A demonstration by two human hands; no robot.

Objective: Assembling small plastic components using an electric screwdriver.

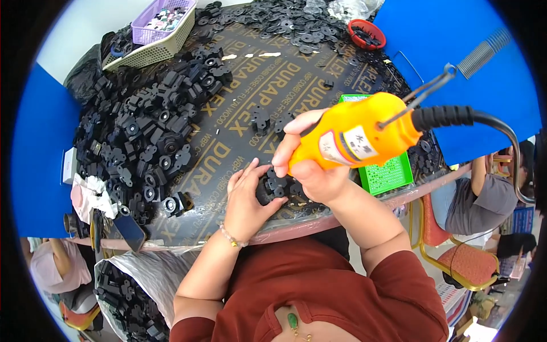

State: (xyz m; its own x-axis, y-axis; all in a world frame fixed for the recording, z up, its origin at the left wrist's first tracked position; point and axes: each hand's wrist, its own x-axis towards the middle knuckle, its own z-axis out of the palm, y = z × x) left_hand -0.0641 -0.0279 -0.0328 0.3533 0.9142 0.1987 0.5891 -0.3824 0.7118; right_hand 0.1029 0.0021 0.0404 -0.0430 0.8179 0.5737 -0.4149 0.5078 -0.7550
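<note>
My right hand [320, 178] is wrapped round an orange electric screwdriver [364, 128], tilted with its cord end up to the right. The tool hangs by a metal hook from a coil spring [484, 52]. Its tip is hidden behind my fingers, so I cannot tell whether it touches anything. Below it on the table, my left hand [246, 199] grips a small black plastic part [276, 186] between thumb and fingers. Other black parts [260, 118] lie just beyond my hands. Partly behind the screwdriver is a bright green tray [387, 175] with small pieces in it.
A large heap of black parts [154, 125] covers the table's left side. Flat black discs [285, 25] are piled at the back, beside a red bowl [366, 34]. Stacked baskets [165, 48] stand back left. A phone [130, 231] lies near the front-left edge. People sit at both sides.
</note>
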